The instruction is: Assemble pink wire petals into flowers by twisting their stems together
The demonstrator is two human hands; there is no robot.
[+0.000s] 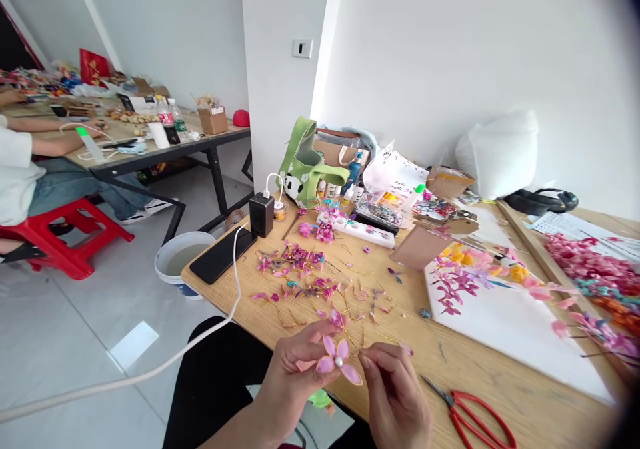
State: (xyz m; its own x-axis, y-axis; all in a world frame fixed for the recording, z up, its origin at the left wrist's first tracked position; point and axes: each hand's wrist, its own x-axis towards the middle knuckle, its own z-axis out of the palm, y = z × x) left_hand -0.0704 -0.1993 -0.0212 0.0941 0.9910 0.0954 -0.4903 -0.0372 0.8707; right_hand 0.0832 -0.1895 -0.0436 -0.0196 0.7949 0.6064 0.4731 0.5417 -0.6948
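Left hand pinches pink flower over table edge, bloom turned toward wearer, likely for clear view. Right hand fingertips beside it, seemingly pinching thin wire. Scissors near right hand, probably for reach.

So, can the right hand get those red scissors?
Probably yes: the red scissors lie on the table close beside the right hand, with nothing seen between them. Its fingers are pinched together near the pink flower, though, so they'd likely have to open.
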